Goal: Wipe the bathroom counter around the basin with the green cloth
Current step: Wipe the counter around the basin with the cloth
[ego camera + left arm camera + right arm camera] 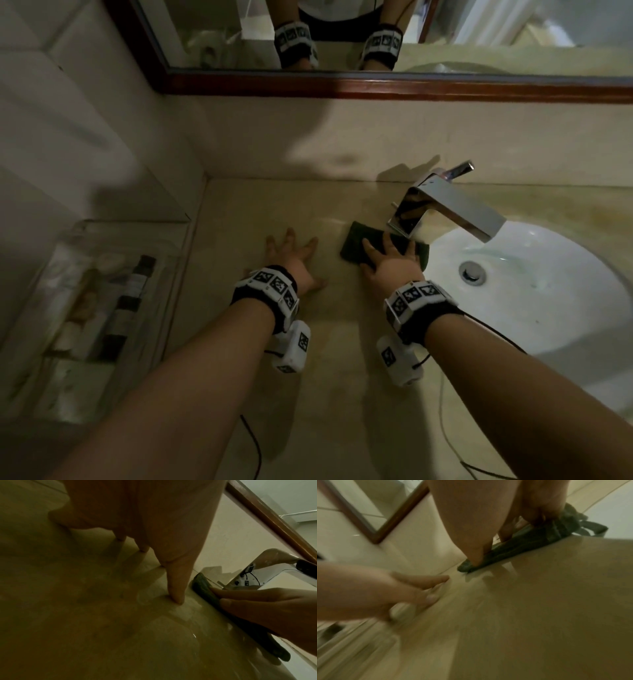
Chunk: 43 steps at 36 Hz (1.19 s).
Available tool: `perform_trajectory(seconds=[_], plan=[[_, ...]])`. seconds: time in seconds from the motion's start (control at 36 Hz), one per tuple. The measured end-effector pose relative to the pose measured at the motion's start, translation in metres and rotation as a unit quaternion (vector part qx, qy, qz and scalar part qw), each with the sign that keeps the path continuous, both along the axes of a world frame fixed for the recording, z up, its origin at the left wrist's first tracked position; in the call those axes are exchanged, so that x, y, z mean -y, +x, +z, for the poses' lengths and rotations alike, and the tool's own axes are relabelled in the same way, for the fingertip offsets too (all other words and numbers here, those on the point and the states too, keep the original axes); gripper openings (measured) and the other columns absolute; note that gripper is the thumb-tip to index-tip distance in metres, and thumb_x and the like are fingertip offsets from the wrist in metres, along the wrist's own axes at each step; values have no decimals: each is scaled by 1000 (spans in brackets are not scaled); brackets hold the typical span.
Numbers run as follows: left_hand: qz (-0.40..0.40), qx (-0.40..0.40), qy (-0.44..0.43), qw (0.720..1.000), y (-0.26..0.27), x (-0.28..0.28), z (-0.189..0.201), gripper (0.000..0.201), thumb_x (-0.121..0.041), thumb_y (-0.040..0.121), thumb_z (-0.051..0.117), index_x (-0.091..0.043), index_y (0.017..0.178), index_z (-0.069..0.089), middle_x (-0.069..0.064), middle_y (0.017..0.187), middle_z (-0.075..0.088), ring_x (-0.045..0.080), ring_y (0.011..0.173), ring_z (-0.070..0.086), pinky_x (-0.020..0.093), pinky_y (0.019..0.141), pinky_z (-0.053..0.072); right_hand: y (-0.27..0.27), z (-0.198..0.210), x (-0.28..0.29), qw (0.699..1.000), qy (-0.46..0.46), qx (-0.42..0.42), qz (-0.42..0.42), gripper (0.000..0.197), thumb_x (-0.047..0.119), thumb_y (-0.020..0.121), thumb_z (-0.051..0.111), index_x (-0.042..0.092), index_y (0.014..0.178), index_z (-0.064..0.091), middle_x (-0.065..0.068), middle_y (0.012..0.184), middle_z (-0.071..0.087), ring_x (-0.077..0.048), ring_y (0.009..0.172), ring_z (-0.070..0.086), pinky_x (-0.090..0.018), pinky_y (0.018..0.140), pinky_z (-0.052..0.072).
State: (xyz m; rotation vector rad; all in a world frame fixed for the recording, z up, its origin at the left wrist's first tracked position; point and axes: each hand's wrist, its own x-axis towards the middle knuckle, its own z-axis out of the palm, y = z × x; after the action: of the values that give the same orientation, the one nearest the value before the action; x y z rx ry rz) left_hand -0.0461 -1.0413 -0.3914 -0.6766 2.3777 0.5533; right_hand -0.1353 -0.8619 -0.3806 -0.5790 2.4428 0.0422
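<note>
Cloth: the dark green folded cloth [356, 245] lies flat on the shiny beige stone desk [260, 205], between the back edge and the front edge, just left of the round white basin [534, 308].
Cloth edge: its right end touches the basin rim, and in the right wrist view it looks to bunch up and hang a little over it.
Right hand: the right hand [390, 265] lies on top of the cloth with its fingers spread out and straight. The grip is open and flat; it presses the cloth and does not pinch it. A flat hand likely keeps more cloth on the desk for a wide wipe.
Left hand: the left hand [294, 257] rests on the bare desk just left of the cloth, fingers spread, its grip open and holding nothing. It looks like a prop to lean on.
Tap: the square silver metal tap [442, 205] stands at the back edge, right behind the cloth. There is little room that way.
Open room: toward the front edge the desk is bare. Toward the left edge the left hand is in the way.
Mirror: a mirror with a brown wooden frame [342, 84] hangs on the wall above.
</note>
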Motion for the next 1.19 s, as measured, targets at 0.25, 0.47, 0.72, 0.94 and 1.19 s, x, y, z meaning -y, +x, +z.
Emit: perform_trajectory(seconds=[0.25, 0.47, 0.72, 0.94, 1.19], plan=[[-19, -18, 17, 1000, 9, 5, 19, 86, -47, 88, 62, -41, 154, 6, -1, 162, -16, 39, 146, -13, 54, 119, 10, 45, 5, -15, 996, -3, 4, 85, 57, 53, 98, 29, 47, 150, 5, -1, 162, -7, -50, 142, -5, -57, 117, 4], [-12, 25, -51, 998, 31, 36, 18, 82, -52, 91, 55, -42, 153, 1, 3, 161, -18, 44, 145, -11, 51, 119, 5, 36, 9, -6, 991, 17, 21, 132, 55, 54, 99, 27, 50, 149, 3, 0, 162, -9, -50, 143, -6, -55, 118, 5], [40, -18, -20, 999, 51, 53, -10, 86, -66, 85, 54, -49, 150, -1, -1, 161, -20, 41, 144, -18, 59, 117, 8, 11, 12, 41, 997, 12, 40, 72, 56, 54, 99, 28, 51, 149, 3, 5, 161, -12, -44, 144, -13, -55, 119, 1], [61, -29, -20, 997, 49, 53, -12, 86, -63, 83, 59, -52, 149, 6, -5, 161, -17, 40, 145, -18, 62, 115, 12, 33, 10, 79, 994, 19, 47, 94, 60, 52, 98, 33, 47, 150, 5, 3, 161, -12, -50, 141, -15, -58, 117, 0], [71, -46, -10, 996, 56, 52, -10, 82, -64, 84, 57, -51, 149, 10, -5, 162, -13, 37, 146, -16, 63, 114, 13, 78, 0, 43, 987, 1, -3, 163, 57, 54, 98, 29, 50, 149, 4, 1, 162, -9, -53, 141, -5, -58, 117, 5]])
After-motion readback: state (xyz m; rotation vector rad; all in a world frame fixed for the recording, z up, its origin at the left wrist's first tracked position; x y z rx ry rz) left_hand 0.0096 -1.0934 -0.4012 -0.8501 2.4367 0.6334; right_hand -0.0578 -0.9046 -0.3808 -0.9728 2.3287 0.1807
